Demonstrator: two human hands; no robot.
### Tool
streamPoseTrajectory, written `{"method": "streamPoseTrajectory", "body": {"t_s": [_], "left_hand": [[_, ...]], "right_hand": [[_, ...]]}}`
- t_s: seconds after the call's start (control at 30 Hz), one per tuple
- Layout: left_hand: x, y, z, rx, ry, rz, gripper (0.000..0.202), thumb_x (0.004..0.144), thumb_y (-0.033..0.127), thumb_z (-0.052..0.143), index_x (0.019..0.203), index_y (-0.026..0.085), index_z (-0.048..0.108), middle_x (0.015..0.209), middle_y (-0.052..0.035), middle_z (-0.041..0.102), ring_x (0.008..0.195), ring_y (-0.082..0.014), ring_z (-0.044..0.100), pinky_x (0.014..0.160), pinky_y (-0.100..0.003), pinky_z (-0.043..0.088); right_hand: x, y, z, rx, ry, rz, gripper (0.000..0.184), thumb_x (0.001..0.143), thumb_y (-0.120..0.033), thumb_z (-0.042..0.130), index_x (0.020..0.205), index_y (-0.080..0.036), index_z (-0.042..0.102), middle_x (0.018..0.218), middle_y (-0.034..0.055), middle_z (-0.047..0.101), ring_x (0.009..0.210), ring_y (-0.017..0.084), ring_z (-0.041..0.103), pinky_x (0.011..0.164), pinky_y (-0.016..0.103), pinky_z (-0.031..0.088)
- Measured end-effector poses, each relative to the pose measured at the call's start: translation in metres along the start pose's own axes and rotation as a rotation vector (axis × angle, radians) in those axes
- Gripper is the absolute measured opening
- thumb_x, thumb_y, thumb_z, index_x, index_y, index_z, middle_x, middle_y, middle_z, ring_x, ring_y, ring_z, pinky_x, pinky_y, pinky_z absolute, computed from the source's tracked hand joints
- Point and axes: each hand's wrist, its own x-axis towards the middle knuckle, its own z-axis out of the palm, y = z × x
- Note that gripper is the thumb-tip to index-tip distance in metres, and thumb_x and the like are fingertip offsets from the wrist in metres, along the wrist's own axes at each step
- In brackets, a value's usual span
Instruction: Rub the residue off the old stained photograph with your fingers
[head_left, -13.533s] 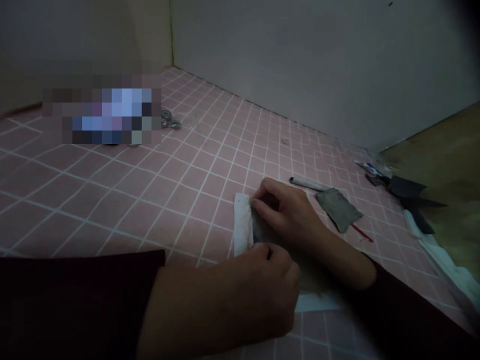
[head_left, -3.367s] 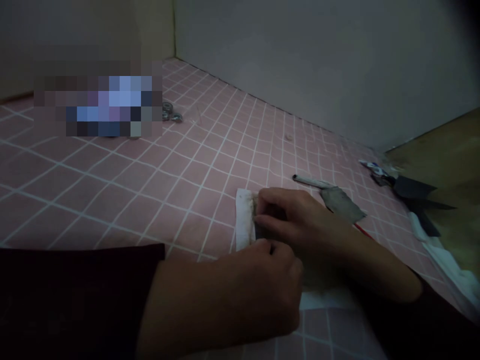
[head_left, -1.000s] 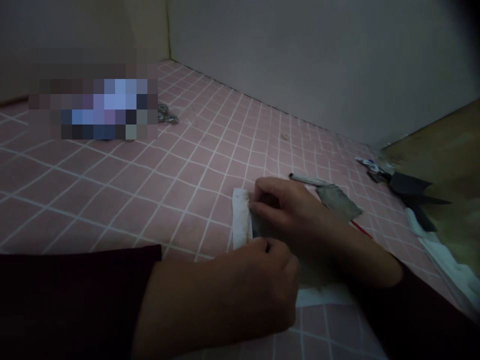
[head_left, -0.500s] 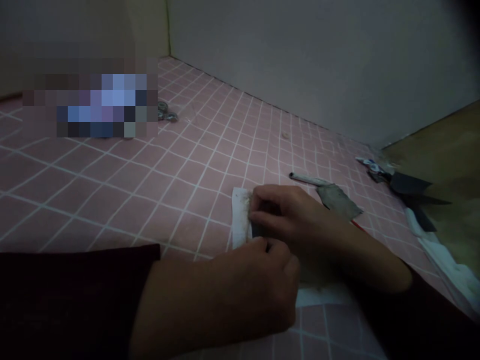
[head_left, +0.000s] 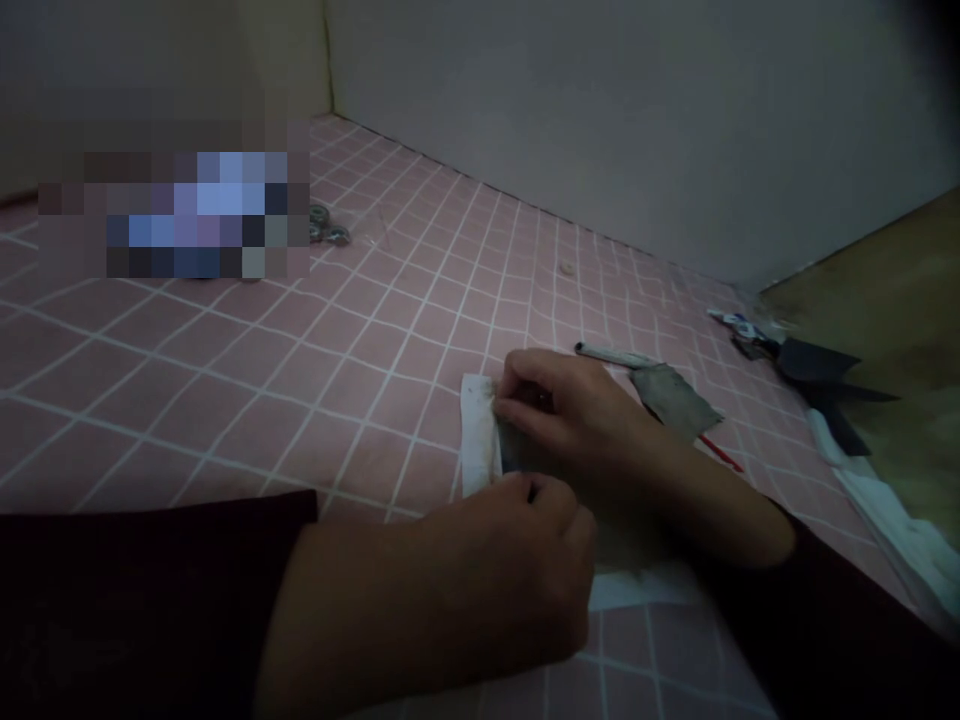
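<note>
My left hand (head_left: 517,570) is closed in a fist at the near left side of a white sheet (head_left: 480,432). On the white sheet lies a darker, brownish-grey piece (head_left: 630,545), with the white showing as a border at the left and near edges. My right hand (head_left: 574,405) is pinched, thumb and index fingertips together at the left edge of the dark piece, by some loose, frayed-looking fibres. What either hand grips is too dark and small to make out. Most of the dark piece is hidden under my hands and right forearm.
Beyond my right hand lie a pen-like tube (head_left: 611,354), a grey square of cloth (head_left: 677,398) and a thin red stick (head_left: 721,455). Dark pointed blades (head_left: 817,365) and white cloth (head_left: 892,510) sit far right. Small round pieces (head_left: 322,225) lie beside a blurred-out patch on the pink checked cover (head_left: 375,380).
My right hand has risen slightly away from my left hand, along the sheet's left edge. More of the red stick shows. My left hand has stayed almost still.
</note>
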Motion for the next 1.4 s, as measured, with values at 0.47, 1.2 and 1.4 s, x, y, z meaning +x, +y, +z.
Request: {"method": "streamPoseTrajectory", "body": {"t_s": [0.47,1.2,1.4], "left_hand": [[0.001,0.0018,0.0039,0.017,0.011,-0.018,0.011,0.089,0.015,0.053,0.087,0.013,0.064,0.08,-0.0079,0.059,0.069,-0.0205,0.05,0.058,-0.038,0.036],[0.0008,0.0011,0.0048,-0.003,-0.004,-0.004,0.01,0.087,0.012,0.052,0.086,0.013,0.062,0.077,-0.0064,0.055,0.068,-0.0213,0.05,0.056,-0.038,0.035],[-0.0011,0.0013,0.0066,-0.005,0.016,-0.014,0.01,0.085,0.011,0.052,0.085,0.013,0.062,0.077,-0.0063,0.055,0.067,-0.0217,0.05,0.056,-0.038,0.034]], "right_hand": [[0.0006,0.0001,0.0017,0.065,-0.136,0.003,0.018,0.083,-0.009,0.057,0.069,-0.02,0.053,0.066,-0.0038,0.055,0.063,0.011,0.051,0.059,0.025,0.036],[0.0034,0.0008,0.004,0.017,0.002,0.003,0.017,0.084,-0.009,0.057,0.071,-0.02,0.053,0.069,-0.0028,0.056,0.064,0.012,0.05,0.061,0.026,0.035],[0.0031,0.0031,0.0028,0.04,-0.028,-0.025,0.016,0.083,-0.008,0.056,0.072,-0.02,0.055,0.069,-0.0028,0.056,0.064,0.012,0.051,0.061,0.026,0.035]]}}
